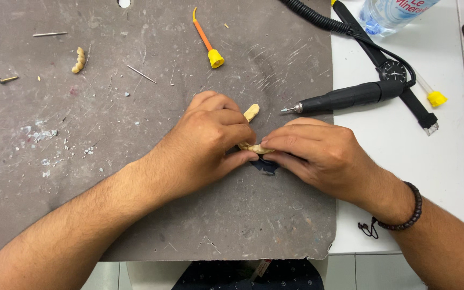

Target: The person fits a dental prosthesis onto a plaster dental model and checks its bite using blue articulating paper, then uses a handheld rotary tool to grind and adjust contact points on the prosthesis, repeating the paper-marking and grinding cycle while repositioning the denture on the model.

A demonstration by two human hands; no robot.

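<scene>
Head view: a scratched, dusty grey mat (151,215) covers a white table (447,156), with a black rotary handpiece (350,98) lying to the right. At the mat's centre, the left hand (205,145) and right hand (318,153) pinch one small cream tooth-shaped piece (255,149), fingertips closed on it from both sides.

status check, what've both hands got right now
Left hand and right hand both pinching one small cream tooth-shaped piece over the grey mat. Second cream piece lies just behind. Rotary handpiece idle to the right, nothing blocking.
</scene>
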